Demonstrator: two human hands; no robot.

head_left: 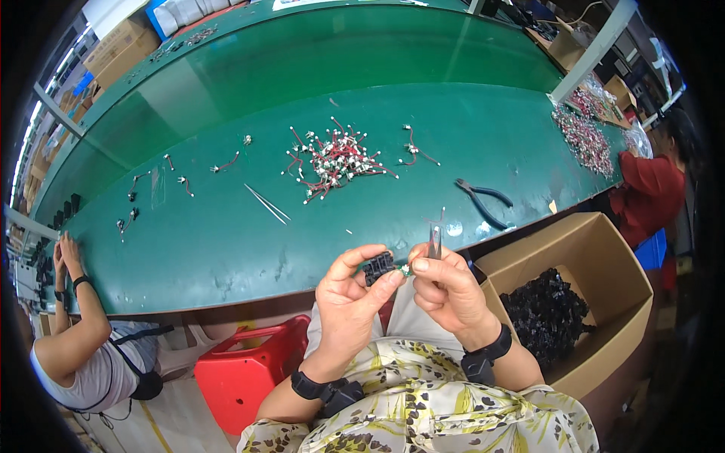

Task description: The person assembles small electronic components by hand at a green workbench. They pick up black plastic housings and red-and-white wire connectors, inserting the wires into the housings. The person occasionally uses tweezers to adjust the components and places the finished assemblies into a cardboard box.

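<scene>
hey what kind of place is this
Likely a small-parts assembly workshop. A long green workbench carries a pile of little wired connectors and pliers; a cardboard box holds black parts, and other people work alongside.

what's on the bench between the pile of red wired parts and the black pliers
In the head view, one small loose red-wired piece lies on the green bench between the pile of red wired parts and the black pliers; otherwise that stretch is bare.

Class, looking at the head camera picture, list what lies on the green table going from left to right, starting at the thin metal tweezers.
Tweezers → pile of red-and-white wired connectors → small separate wire bundle → black-handled pliers → heap of connectors at the far right end.
</scene>
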